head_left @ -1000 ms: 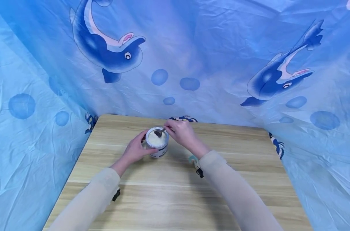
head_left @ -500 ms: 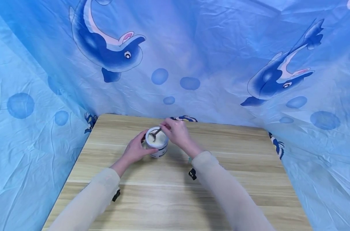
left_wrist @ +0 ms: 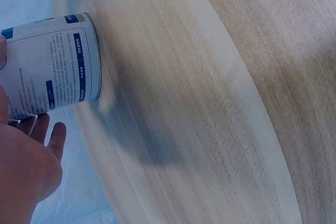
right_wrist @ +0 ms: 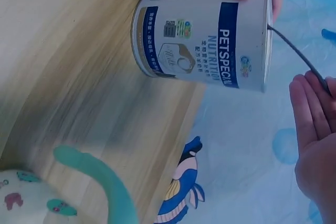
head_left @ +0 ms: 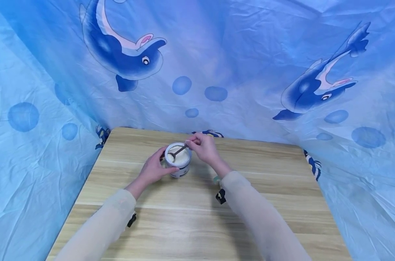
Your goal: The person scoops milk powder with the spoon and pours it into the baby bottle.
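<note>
A white tin can [head_left: 179, 171] with dark blue label bands stands upright on the table, its top uncovered and pale powder [head_left: 183, 156] inside. My left hand [head_left: 153, 168] grips the can from the left, thumb across its near side. From the right, my right hand [head_left: 204, 146] pinches the end of a dark spoon [head_left: 180, 150] whose bowl lies at the powder, toward the left of the can. In the right wrist view the spoon's handle [right_wrist: 296, 50] slants out over the rim of the can [right_wrist: 184, 51]. The left wrist view shows printed text on the can [left_wrist: 47, 72].
The wood-grain table [head_left: 171, 228] reaches back to a blue curtain [head_left: 243, 65] printed with dolphins and bubbles. More curtain hangs at both sides. A teal curved piece [right_wrist: 100, 174] shows near the right wrist, and a black strap piece [head_left: 221, 196] lies by that sleeve.
The spoon's bowl has shifted from the middle of the can toward its left side, and more handle shows. My right hand went slightly left, then back right. The left hand stays on the can.
</note>
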`<state>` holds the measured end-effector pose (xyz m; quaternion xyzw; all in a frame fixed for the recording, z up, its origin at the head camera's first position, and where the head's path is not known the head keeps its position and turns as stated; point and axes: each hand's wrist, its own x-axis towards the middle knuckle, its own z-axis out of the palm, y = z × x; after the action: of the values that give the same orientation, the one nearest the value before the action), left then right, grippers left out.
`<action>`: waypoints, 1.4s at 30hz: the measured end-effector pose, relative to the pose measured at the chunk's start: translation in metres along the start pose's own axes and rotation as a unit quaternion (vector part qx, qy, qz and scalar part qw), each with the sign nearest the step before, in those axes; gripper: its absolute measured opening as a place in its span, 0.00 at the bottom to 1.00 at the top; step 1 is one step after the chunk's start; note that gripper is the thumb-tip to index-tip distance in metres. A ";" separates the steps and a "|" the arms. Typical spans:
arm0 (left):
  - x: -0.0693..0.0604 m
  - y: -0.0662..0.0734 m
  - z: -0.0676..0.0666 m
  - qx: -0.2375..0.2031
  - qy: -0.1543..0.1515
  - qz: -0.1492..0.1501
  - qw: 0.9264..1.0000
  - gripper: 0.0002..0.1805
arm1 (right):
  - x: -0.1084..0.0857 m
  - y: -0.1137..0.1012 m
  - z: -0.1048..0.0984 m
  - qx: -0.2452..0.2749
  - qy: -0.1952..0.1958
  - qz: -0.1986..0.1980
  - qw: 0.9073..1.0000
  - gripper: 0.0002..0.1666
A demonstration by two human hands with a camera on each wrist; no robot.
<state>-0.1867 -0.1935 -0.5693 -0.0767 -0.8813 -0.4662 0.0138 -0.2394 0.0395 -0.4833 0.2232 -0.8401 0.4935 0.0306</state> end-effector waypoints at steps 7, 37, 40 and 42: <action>0.000 0.001 0.000 -0.001 0.000 -0.001 1.000 0.58 | 0.003 0.014 -0.010 0.106 -0.014 0.061 0.992 0.05; -0.001 -0.001 0.000 0.010 -0.003 0.001 1.000 0.59 | -0.002 0.039 -0.055 0.340 0.012 0.186 0.922 0.03; 0.000 -0.001 0.000 0.010 -0.004 0.000 1.000 0.58 | -0.004 0.040 -0.057 0.348 0.013 0.186 0.919 0.04; -0.001 -0.001 0.000 0.009 -0.003 -0.002 1.000 0.58 | -0.005 0.040 -0.059 0.350 0.012 0.185 0.918 0.05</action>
<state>-0.1863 -0.1942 -0.5707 -0.0766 -0.8857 -0.4577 0.0108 -0.2609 0.1077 -0.4869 0.0546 -0.6394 0.7556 -0.1313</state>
